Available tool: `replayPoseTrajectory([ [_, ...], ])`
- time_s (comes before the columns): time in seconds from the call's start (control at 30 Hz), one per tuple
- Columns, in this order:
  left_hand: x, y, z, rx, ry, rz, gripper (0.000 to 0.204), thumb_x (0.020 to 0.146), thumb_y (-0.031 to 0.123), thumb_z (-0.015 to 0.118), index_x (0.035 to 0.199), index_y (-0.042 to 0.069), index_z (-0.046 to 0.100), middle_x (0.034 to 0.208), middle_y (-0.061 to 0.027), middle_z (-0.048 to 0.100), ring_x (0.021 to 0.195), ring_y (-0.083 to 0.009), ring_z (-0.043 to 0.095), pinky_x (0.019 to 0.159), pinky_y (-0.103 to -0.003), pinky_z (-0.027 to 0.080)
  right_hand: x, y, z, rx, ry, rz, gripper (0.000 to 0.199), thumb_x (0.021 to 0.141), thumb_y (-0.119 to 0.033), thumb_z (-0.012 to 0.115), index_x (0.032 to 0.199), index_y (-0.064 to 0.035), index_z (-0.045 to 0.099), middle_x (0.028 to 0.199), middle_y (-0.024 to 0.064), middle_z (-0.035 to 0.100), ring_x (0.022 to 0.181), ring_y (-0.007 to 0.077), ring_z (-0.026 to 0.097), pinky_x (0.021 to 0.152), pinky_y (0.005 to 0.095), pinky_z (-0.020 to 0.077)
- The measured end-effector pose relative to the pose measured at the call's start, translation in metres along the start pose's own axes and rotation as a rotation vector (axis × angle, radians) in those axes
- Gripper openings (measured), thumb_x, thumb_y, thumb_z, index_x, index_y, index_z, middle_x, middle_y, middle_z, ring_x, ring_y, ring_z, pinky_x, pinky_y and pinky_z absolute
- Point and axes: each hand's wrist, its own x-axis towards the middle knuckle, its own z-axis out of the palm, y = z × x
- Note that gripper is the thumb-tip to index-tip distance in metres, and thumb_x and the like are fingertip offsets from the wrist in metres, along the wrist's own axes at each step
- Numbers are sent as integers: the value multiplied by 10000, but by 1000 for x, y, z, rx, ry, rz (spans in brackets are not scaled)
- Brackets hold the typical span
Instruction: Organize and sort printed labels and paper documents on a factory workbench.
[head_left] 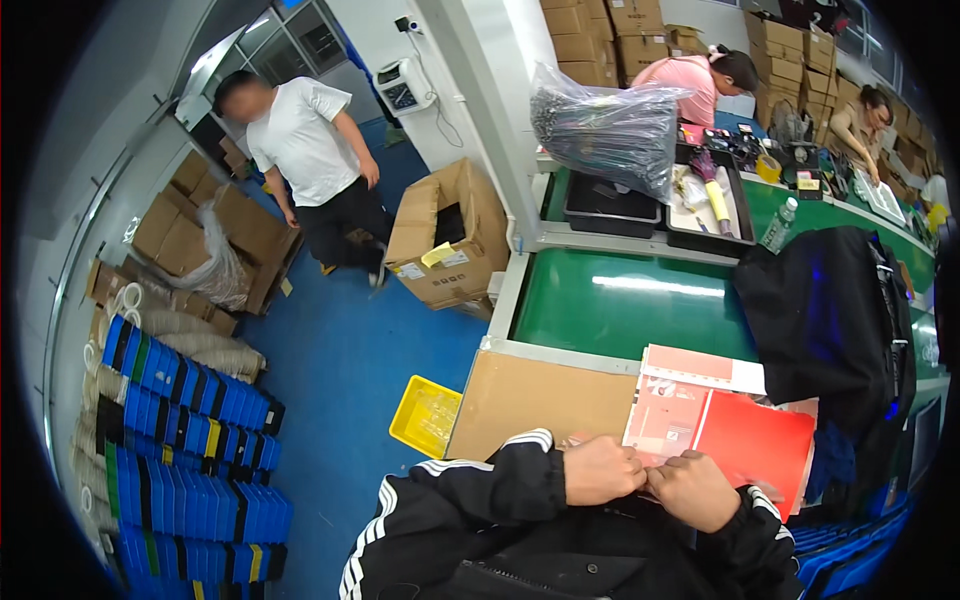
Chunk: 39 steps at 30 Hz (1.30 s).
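Two hands of ours meet close in front of us, at the low left part of the pink printed sheets (668,398). Our left hand (605,472) is curled up with its fingers tucked in. Our right hand (697,490) is curled up too, just beside it. We cannot tell what is pinched in them, because the fingers hide it.

The pink sheets lie on the counter (570,270), and a bright red sheet (755,450) lies over their right part. To the left of them is a flat brown board (545,400). A big black cloth (810,310) is heaped on the right. Farther back we see a clear bottle (779,225) next to a black tray (742,205) with small things in it.

A yellow bin (405,418) is just left of the board. On our far left, many blue bins (195,490) are packed in rows. A person in a white shirt (305,125) is near a big brown box (450,275).
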Motion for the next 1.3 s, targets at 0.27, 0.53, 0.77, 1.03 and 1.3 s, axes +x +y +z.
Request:
replayPoseTrajectory([
  [0.27,-3,-9,-5,-135,-19,131,155,855,191,515,789,55,554,780,-94,591,694,-248,573,600,-319,439,-22,10,-27,37,-284,93,234,861,-277,595,773,-61,610,682,82,648,657,223,633,609,334,476],
  [0.53,2,-4,4,-168,-20,131,159,842,189,532,795,41,567,788,-92,592,694,-262,563,613,-332,452,-4,3,-19,18,128,-50,226,882,-248,572,780,-49,605,701,95,625,640,209,598,633,296,451],
  [0.77,-7,-16,3,-199,-75,158,196,859,239,557,855,44,576,803,-88,596,721,-269,566,615,-334,450,-47,43,-31,117,-361,116,196,831,-236,590,963,-126,685,727,128,654,548,320,589,526,402,467],
  [1.03,-60,-40,-25,-467,-20,-72,293,894,237,565,1114,44,557,940,-102,649,786,-290,612,655,-344,477,-87,70,-50,252,-280,225,212,851,-226,582,1004,-121,683,735,116,658,590,310,603,549,388,468],
  [1.3,-54,-43,-34,-629,116,-155,233,898,229,544,1041,87,661,840,-61,706,687,-288,620,593,-316,442,-96,65,-49,325,-123,194,202,859,-188,578,973,-48,669,754,125,664,618,283,608,600,358,476],
])
